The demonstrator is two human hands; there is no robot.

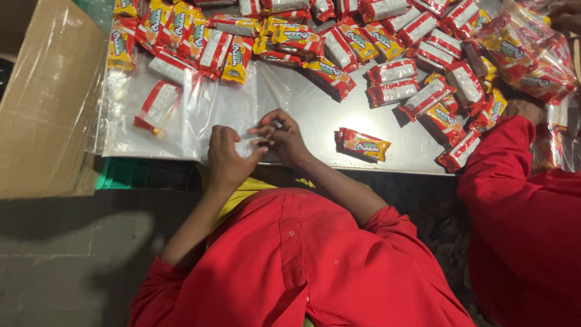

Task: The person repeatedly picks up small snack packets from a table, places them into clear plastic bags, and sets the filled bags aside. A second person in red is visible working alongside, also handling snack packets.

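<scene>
Head view: left hand (227,158) and right hand (283,138) pinch the near edge of a clear plastic bag (206,109) lying flat on the steel table (315,112), fingers narrowly closed. One red-and-white biscuit packet (158,106) sits inside the bag; a yellow-and-red packet (364,144) lies just right of the hands, apart from the red and yellow packet pile (339,36) along the far edge.

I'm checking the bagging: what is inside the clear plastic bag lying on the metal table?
One red-and-white snack packet shows inside the clear plastic bag, near its far left end. Both hands, left hand and right hand, cover the bag's near edge, so anything there is hidden.
</scene>
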